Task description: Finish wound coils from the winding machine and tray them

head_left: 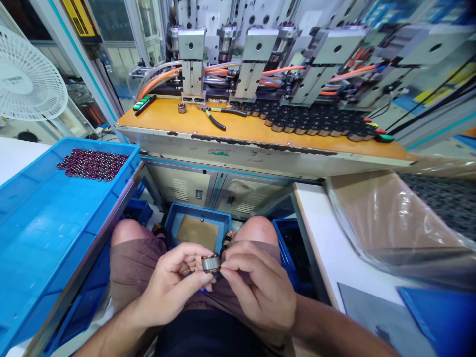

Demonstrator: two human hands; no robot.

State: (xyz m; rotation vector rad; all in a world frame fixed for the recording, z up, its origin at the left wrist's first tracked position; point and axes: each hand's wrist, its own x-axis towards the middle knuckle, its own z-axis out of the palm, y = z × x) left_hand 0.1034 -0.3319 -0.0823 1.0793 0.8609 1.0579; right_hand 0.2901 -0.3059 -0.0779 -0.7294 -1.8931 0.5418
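Observation:
Over my lap, both hands pinch one small round metal part (210, 263), a ring with dark windings. My left hand (173, 285) grips it from the left with thumb and forefinger. My right hand (260, 287) holds its right side with curled fingers. A blue tool tip shows just below the part, between the hands. Below my knees lies a blue bin (174, 223) with a brown sheet in it.
A large blue tray (44, 233) at left carries a cluster of several similar parts (92, 164). The orange machine bench (241, 131) ahead holds pliers (215, 116), one loose part (182, 108) and rows of dark parts (320, 121). A white fan (26, 79) stands far left; a plastic-lined box (386, 218) sits at right.

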